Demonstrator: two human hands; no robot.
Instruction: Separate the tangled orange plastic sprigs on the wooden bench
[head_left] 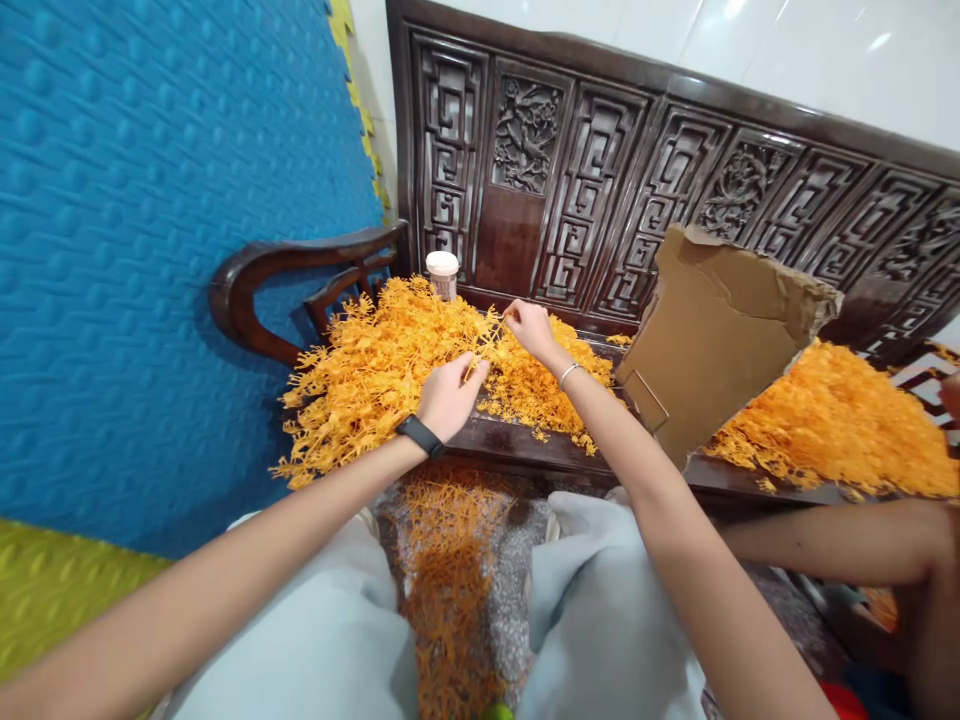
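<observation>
Sprigs [390,370] are lying heaped on the bench [525,450]; the left hand [448,398] and right hand [529,328] are each pinching one orange stem (apparently pulling it apart), with cardboard [712,340] dividing off a second heap [832,420].

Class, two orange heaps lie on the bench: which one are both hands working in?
The left heap, beside the white-lidded jar; the other heap lies beyond the cardboard, untouched.
</observation>
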